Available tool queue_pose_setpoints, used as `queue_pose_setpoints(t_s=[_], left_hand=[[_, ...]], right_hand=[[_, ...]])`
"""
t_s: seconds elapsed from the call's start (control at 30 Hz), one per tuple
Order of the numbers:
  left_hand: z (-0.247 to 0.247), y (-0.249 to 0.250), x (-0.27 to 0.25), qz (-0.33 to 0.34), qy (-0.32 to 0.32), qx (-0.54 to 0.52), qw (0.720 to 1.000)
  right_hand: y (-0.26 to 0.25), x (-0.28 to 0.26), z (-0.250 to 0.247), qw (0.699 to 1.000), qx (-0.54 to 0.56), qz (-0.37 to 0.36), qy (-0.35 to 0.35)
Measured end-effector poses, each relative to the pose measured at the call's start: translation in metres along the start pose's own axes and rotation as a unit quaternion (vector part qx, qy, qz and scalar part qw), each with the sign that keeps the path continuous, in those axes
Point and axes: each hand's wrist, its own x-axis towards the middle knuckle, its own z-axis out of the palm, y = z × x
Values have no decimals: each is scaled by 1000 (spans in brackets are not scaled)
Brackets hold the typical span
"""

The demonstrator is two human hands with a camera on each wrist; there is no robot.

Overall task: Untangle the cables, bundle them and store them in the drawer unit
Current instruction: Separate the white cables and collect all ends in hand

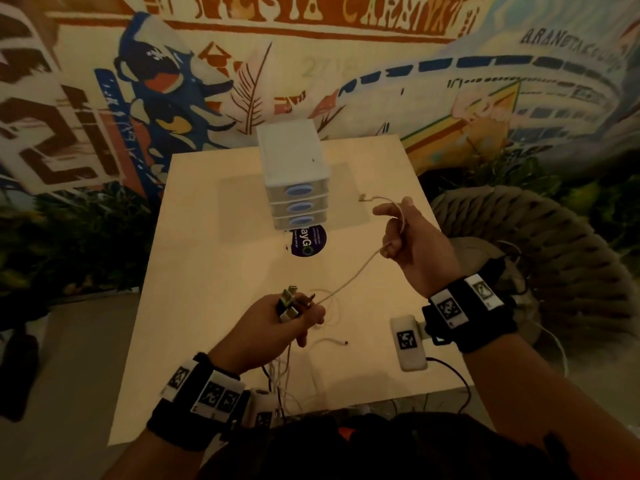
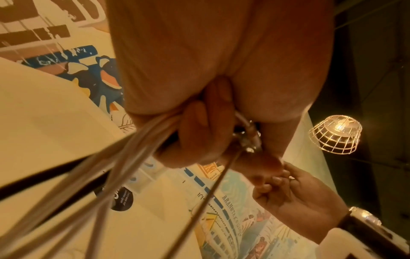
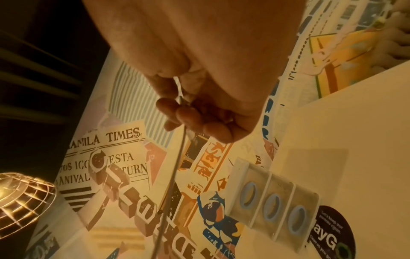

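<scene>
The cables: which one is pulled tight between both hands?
The pale cable, stretched from the left hand up to the right hand. The others hang slack below the left hand.

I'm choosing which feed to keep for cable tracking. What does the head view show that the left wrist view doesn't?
Only the head view shows the drawer unit, all three drawers shut, and the loose white cable end on the table. Only the left wrist view shows a lit wire-cage lamp. Both show the left hand gripping the connector bunch and the right hand pulling one pale cable.
</scene>
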Motion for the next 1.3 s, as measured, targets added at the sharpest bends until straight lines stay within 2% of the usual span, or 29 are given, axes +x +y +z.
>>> queue_pose_setpoints(t_s=[0.1, 0.2, 0.37, 0.47, 0.53, 0.6, 0.7, 0.77, 0.83, 0.97, 1.07, 1.2, 1.3], left_hand=[[0, -5, 9, -49, 43, 36, 997], [-6, -8, 14, -89, 135, -20, 987], [-18, -20, 19, -106, 198, -93, 970], [-25, -14, 17, -106, 177, -105, 973], [-27, -1, 15, -87, 152, -113, 978], [-25, 13, 14, -61, 159, -136, 976], [-19, 36, 16, -18, 182, -209, 961], [-14, 51, 19, -5, 182, -226, 957], [-8, 64, 21, -4, 173, -259, 950], [-2, 76, 22, -21, 156, -347, 925], [-4, 74, 20, 2, 132, -349, 928], [-5, 76, 18, 29, 118, -291, 949], [-6, 81, 21, 16, 139, -313, 940]], right_hand=[[-1, 6, -2, 998, -48, -47, 8], [-3, 6, -5, 989, -105, -99, -2], [-4, -5, 6, 982, -147, -100, -62], [-4, -10, 9, 987, -119, -78, -78], [-6, -10, 11, 986, -119, -74, -89], [-8, -12, 16, 980, -140, -84, -117], [-10, -19, 34, 951, -213, -114, -191], [-8, -24, 46, 925, -263, -126, -243], [-5, -28, 55, 912, -279, -128, -271], [0, -30, 59, 913, -274, -112, -282], [-3, -30, 55, 914, -277, -92, -282], [-4, -32, 56, 898, -321, -98, -284], [4, -31, 54, 906, -306, -106, -273]])
